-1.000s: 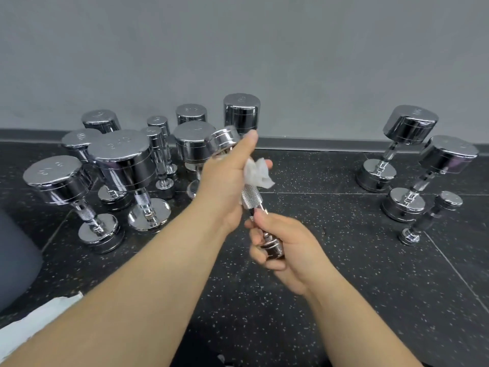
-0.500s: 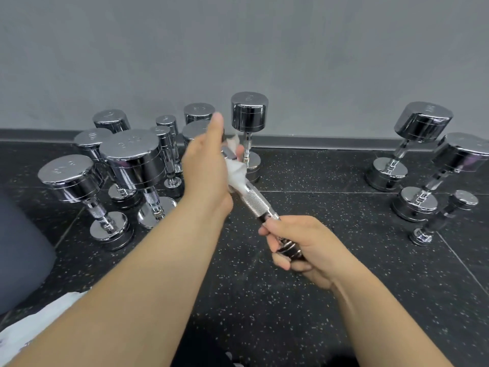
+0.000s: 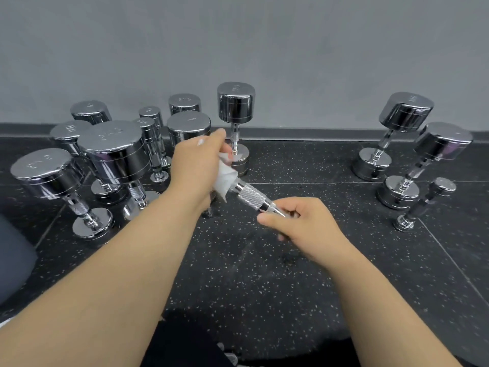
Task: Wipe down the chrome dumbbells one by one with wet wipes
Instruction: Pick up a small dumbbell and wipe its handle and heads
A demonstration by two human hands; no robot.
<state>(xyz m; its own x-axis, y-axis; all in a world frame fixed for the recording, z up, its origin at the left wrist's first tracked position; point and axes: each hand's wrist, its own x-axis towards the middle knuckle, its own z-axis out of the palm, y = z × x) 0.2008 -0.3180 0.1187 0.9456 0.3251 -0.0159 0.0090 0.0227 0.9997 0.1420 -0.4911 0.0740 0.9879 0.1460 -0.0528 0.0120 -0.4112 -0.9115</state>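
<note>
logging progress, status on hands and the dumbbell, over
Left hand grips wet wipe over dumbbell far end. Right hand grips near end. Nothing in the way; other dumbbells stand apart on floor.

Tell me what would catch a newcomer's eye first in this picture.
Dead centre, two bare arms hold a small dumbbell slanted above the speckled floor: the left hand wraps a white wet wipe round its far end, and the right hand pinches its near end. Next comes the cluster of upright chrome dumbbells at left by the grey wall, then three more dumbbells standing at right.
</note>
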